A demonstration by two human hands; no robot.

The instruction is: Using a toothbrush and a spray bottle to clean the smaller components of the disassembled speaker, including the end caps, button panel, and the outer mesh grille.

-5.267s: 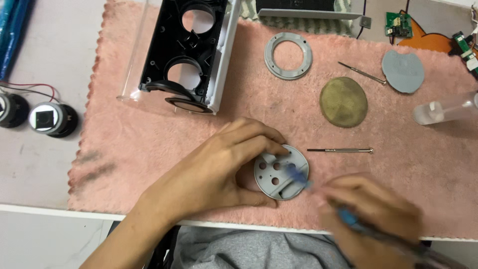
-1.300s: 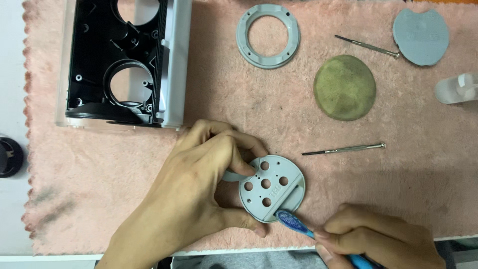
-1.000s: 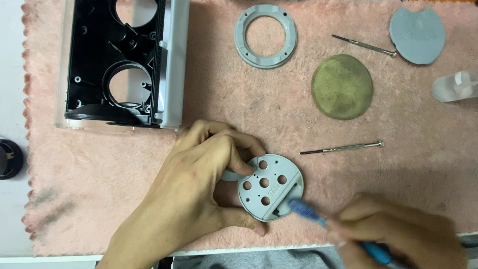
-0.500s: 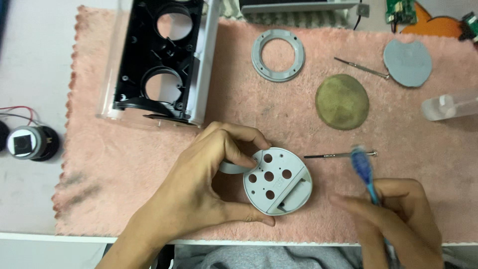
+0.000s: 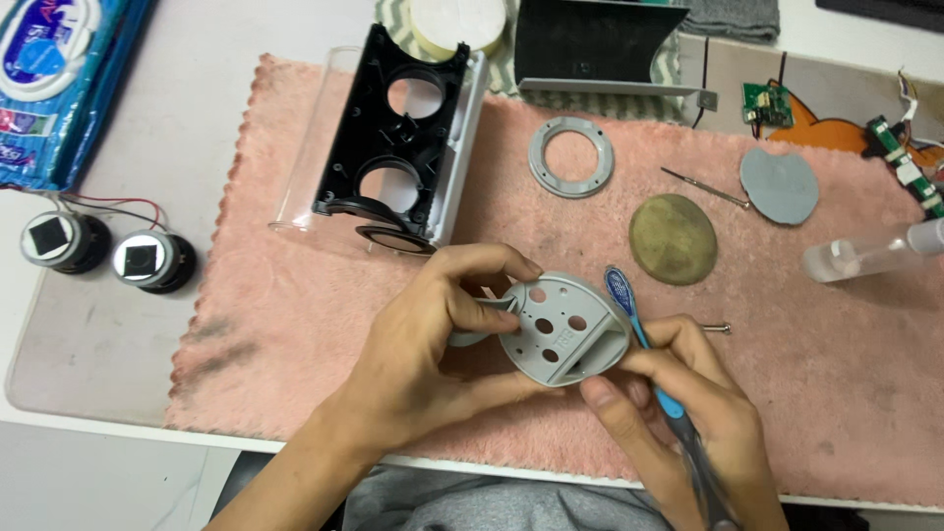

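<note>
Fingers (image 5: 482, 313) of the left hand (image 5: 423, 364) grasp a round grey plastic disc (image 5: 562, 329) with several holes, holding it tilted above the pink towel (image 5: 295, 324) near the desk's front edge. On the disc's right, the right hand (image 5: 678, 413) grips a blue toothbrush (image 5: 637, 329), thumb touching the disc's lower rim, brush head just beside its right edge. Farther left lies a black speaker housing (image 5: 403, 138).

A soft blue plastic wipes package (image 5: 61, 84) lies at the top left corner of the table. It has a white oval label and pink marks.
</note>
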